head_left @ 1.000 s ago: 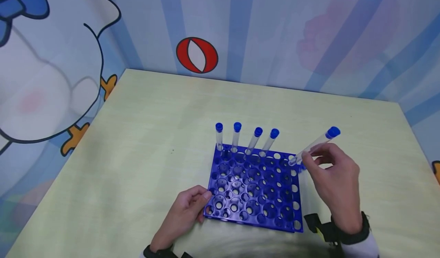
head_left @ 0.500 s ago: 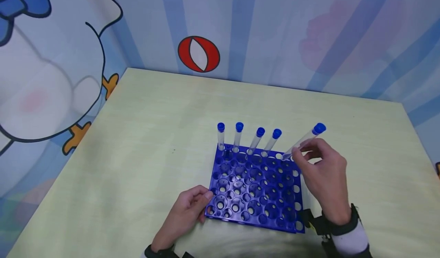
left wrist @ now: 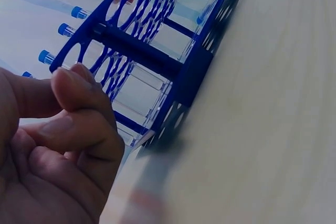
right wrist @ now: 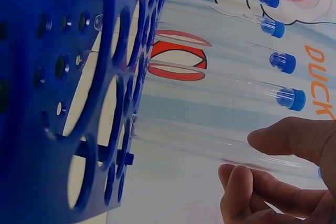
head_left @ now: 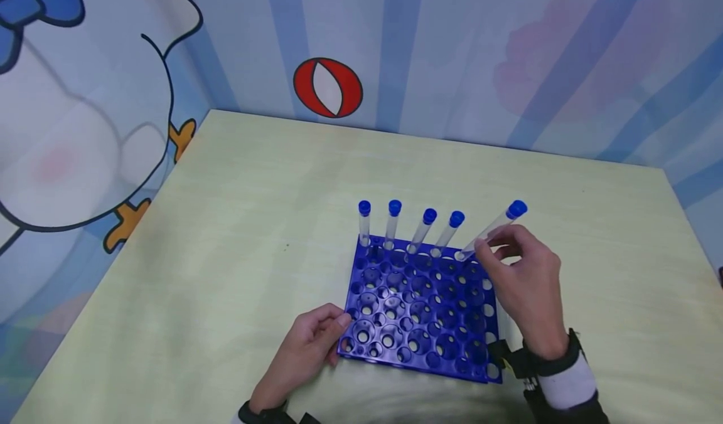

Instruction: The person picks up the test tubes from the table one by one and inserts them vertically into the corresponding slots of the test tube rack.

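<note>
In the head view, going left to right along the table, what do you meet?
Left hand → blue rack → four capped tubes standing in its far row → tilted tube pinched by the right hand.

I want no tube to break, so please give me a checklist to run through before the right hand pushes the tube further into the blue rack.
1. Right hand pinches the fifth tube firmly: ok.
2. Tube tip sits at a back-row hole of the blue rack: ok in the head view; depth cannot tell.
3. Tube is upright: not ok, it leans right.
4. Left hand steadies the rack's front left corner: ok.
5. Four tubes already stand in the back row, apart from the fifth: ok.
6. Blue cap is on the held tube: ok.
</note>
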A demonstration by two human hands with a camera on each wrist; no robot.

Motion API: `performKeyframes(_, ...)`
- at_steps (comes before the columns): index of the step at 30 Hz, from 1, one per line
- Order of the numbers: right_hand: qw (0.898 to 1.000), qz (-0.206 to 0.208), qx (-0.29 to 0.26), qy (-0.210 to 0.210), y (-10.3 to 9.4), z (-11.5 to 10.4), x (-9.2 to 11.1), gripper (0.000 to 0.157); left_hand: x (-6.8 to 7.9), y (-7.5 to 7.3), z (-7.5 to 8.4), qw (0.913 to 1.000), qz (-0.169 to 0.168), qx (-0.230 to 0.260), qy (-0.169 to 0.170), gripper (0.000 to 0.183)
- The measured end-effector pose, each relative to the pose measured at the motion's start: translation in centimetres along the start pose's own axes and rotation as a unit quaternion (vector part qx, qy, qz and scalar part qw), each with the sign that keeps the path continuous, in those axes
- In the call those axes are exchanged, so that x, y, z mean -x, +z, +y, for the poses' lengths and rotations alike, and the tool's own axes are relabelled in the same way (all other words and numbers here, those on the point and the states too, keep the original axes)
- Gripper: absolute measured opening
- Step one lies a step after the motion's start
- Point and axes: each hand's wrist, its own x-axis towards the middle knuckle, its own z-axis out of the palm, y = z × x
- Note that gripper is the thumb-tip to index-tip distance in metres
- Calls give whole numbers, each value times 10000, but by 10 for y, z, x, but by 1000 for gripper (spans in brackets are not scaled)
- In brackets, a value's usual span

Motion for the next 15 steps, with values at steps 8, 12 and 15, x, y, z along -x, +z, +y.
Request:
performKeyframes(8, 9994, -253, 202, 102, -1, -8, -1, 20, 0, 0, -2, 10000, 8, 18, 36, 26)
performKeyframes(12, 9987, -424, 237, 118, -2, -9, -2, 18, -1, 0, -3, 10000, 6, 25, 48, 26)
performKeyframes(15, 9977, -612, 251, 121, -2, -8, -3, 17, -1, 0, -3, 10000, 3, 41, 60, 26)
